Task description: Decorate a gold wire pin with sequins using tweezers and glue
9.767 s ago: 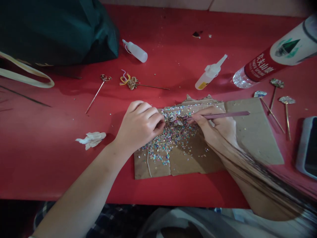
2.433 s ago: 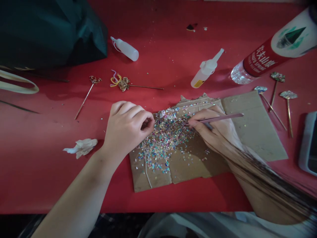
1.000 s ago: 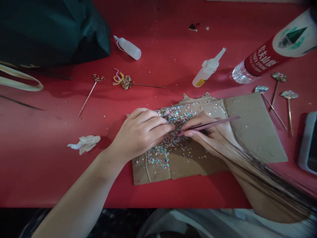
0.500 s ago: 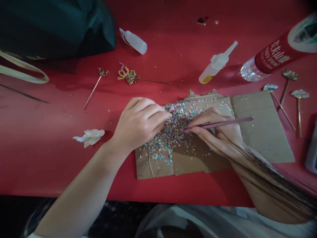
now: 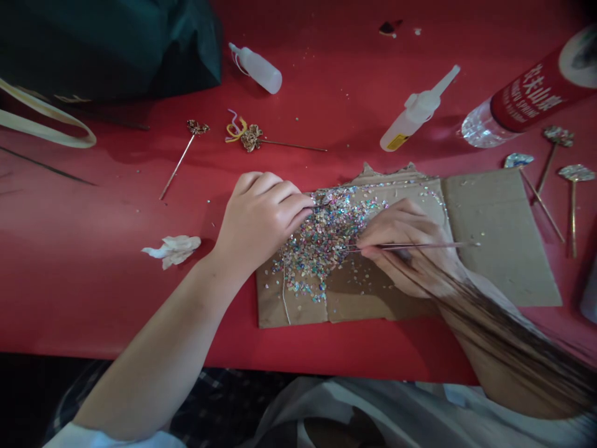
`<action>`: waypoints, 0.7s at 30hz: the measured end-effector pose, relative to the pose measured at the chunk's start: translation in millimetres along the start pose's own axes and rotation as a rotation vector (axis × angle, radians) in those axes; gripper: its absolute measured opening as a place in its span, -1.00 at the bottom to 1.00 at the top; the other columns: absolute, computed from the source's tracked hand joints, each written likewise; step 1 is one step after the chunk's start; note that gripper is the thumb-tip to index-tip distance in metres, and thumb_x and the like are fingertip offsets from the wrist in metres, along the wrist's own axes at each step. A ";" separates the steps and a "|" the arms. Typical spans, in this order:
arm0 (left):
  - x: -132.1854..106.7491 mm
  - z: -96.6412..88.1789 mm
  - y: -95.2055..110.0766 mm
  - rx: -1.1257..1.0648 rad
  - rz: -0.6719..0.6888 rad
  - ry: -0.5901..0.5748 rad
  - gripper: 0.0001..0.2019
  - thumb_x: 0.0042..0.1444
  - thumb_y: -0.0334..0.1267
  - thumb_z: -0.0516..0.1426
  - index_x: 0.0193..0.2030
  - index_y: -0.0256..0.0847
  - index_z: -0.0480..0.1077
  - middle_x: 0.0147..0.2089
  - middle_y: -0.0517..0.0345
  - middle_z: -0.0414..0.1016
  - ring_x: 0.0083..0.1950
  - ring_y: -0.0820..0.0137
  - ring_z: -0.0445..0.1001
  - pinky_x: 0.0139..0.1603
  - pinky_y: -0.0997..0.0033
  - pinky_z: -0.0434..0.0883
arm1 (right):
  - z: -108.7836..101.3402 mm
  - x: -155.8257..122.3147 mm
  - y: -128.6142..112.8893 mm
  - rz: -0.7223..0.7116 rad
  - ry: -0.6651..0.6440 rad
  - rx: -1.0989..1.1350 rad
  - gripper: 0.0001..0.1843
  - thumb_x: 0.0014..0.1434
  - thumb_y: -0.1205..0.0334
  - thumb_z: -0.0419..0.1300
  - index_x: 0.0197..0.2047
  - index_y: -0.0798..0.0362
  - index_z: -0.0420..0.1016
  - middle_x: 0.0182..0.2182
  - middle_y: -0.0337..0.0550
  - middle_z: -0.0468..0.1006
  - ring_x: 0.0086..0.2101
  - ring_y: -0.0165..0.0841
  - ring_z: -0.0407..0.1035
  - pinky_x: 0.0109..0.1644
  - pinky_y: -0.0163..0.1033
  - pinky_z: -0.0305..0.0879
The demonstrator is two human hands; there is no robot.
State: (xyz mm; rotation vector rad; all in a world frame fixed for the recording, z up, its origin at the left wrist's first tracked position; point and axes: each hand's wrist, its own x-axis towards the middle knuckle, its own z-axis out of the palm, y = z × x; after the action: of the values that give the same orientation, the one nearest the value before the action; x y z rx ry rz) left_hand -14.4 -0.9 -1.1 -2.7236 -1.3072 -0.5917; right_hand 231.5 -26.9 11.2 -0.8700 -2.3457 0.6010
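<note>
The person's right hand [image 5: 405,249] gripped a pair of tweezers [image 5: 420,246], tips down among the sequins [image 5: 321,242] heaped on a piece of cardboard [image 5: 501,236] on the red table [image 5: 93,261], while the left hand [image 5: 263,218] lay curled at the heap's edge, whether pinching anything I couldn't tell.

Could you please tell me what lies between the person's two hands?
In the head view, a heap of multicoloured glitter flakes on brown cardboard lies between the left hand and the right hand, whose tweezers reach it.
</note>
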 end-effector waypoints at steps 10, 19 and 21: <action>-0.7 -3.4 0.6 0.026 -0.006 0.011 -0.86 0.22 -0.19 0.09 -0.31 -0.08 0.44 -0.36 0.22 0.50 -0.20 0.31 0.39 -0.13 0.21 0.22 | 0.5 0.7 1.0 -0.039 -0.068 0.062 -0.93 0.18 0.32 0.14 -0.35 -0.01 0.34 -0.51 -0.26 0.48 -0.41 -0.38 0.38 -0.16 -0.10 0.16; 1.7 -2.9 5.2 0.037 -0.063 0.025 -0.80 0.18 -0.30 0.02 -0.39 -0.12 0.44 -0.44 0.17 0.45 -0.24 0.27 0.38 -0.16 0.16 0.24 | -4.0 -0.2 0.8 -0.043 -0.061 0.102 -0.90 0.16 0.38 0.14 -0.34 -0.01 0.33 -0.49 -0.25 0.49 -0.41 -0.40 0.36 -0.16 -0.13 0.17; 1.7 -2.8 5.0 0.023 -0.068 0.026 -0.81 0.17 -0.30 0.02 -0.38 -0.12 0.44 -0.43 0.16 0.45 -0.23 0.26 0.37 -0.15 0.15 0.24 | -2.7 -0.7 -0.2 -0.053 -0.081 0.137 -0.93 0.15 0.35 0.15 -0.35 0.00 0.34 -0.50 -0.26 0.48 -0.42 -0.41 0.35 -0.16 -0.14 0.17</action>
State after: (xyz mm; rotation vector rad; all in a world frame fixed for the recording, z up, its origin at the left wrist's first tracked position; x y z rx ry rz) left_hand -10.5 -3.4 2.7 -2.6537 -1.3967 -0.6118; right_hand 233.6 -26.9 13.1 -0.7323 -2.3598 0.7780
